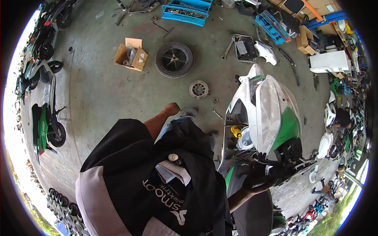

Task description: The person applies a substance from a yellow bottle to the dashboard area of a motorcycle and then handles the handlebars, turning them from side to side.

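Note:
My left hand (171,109) is closed in a fist in front of my body, above the green floor; whether anything is inside it is hidden. My right forearm reaches across the dark seat (252,208) of a white and green scooter (271,114). In shadow beside the black handlebar area, my right hand (271,181) shows only dimly, and its fingers cannot be made out. The scooter stands close on my right, its front body panels facing away from me. A yellow part (236,131) sits in the open space beside its footboard.
A wheel with tyre (174,59), a round hub (199,89), an open cardboard box (131,55) and a small wrench (217,114) lie on the floor ahead. Blue toolboxes (185,16) stand farther off. Another green scooter (40,129) is at left; a person (341,118) crouches far right.

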`<act>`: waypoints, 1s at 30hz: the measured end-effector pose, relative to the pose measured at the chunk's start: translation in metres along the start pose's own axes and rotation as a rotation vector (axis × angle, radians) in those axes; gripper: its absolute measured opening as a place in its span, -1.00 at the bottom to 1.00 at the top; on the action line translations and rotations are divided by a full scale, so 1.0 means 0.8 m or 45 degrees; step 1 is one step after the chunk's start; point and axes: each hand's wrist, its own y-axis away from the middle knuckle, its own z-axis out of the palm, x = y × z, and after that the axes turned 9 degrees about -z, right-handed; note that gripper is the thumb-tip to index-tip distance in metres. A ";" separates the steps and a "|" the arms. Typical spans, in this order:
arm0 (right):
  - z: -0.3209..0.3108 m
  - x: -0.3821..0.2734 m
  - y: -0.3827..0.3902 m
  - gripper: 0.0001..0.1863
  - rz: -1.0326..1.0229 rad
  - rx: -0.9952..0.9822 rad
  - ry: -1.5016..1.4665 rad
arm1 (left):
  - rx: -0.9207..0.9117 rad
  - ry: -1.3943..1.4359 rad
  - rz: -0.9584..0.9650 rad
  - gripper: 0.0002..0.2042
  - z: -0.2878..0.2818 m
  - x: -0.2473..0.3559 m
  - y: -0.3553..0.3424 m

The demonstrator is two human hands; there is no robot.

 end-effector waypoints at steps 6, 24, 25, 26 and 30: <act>-0.027 0.024 0.031 -0.33 0.370 0.093 -0.056 | 0.022 0.217 -0.239 -0.69 -0.051 0.044 0.028; -0.018 0.013 0.029 -0.35 0.263 -0.011 0.228 | 0.039 0.112 -0.041 -0.62 -0.037 0.022 0.028; -0.005 0.010 0.017 -0.34 0.082 0.070 0.116 | 0.032 0.108 -0.034 -0.62 -0.036 0.018 0.026; 0.007 0.005 0.004 -0.34 -0.002 0.132 0.064 | 0.030 0.121 -0.055 -0.62 -0.034 0.013 0.024; 0.016 -0.015 -0.016 -0.46 0.473 0.425 -0.163 | -0.086 0.218 -0.162 -0.62 -0.051 0.039 0.029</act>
